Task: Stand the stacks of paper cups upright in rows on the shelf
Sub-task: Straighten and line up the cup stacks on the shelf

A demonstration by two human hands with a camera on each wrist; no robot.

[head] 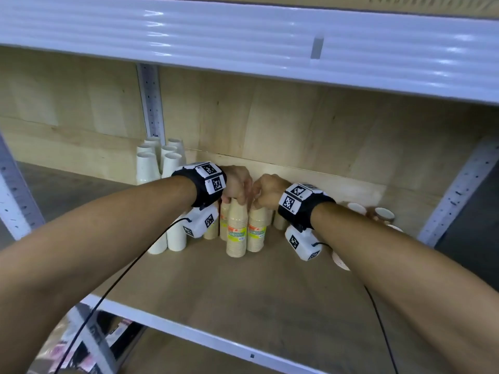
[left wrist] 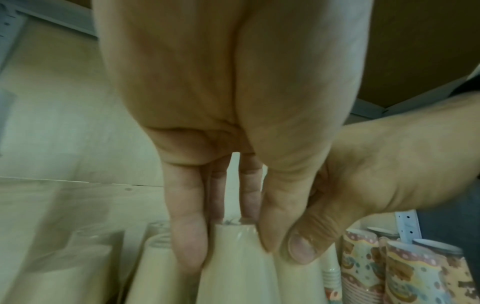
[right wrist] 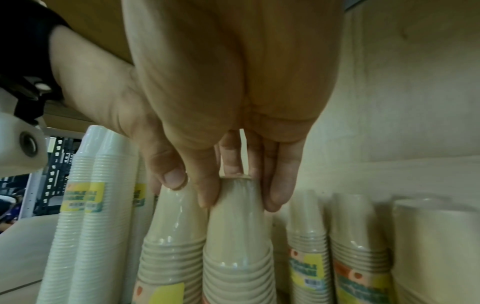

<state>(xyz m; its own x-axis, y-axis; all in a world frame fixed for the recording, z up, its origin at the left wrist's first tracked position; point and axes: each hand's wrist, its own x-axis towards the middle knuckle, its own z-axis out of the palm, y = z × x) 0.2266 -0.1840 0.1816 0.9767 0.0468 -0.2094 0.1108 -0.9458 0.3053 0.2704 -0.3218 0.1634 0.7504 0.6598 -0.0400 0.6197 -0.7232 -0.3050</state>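
Head view shows two tan cup stacks standing upright side by side near the middle of the shelf board [head: 270, 287]: your left hand [head: 237, 184] grips the top of the left tan stack [head: 237, 233], your right hand [head: 266, 191] the top of the right tan stack [head: 256, 230]. On each hand the fingers [left wrist: 188, 232] point down and close around the stack's narrow top, thumb on one side and fingers [right wrist: 275, 185] on the other. More tan stacks [right wrist: 306, 246] stand just behind. To the left stand white stacks [head: 176, 238], with another white group [head: 159, 160] farther back. Patterned cup stacks [left wrist: 413, 273] sit to the right.
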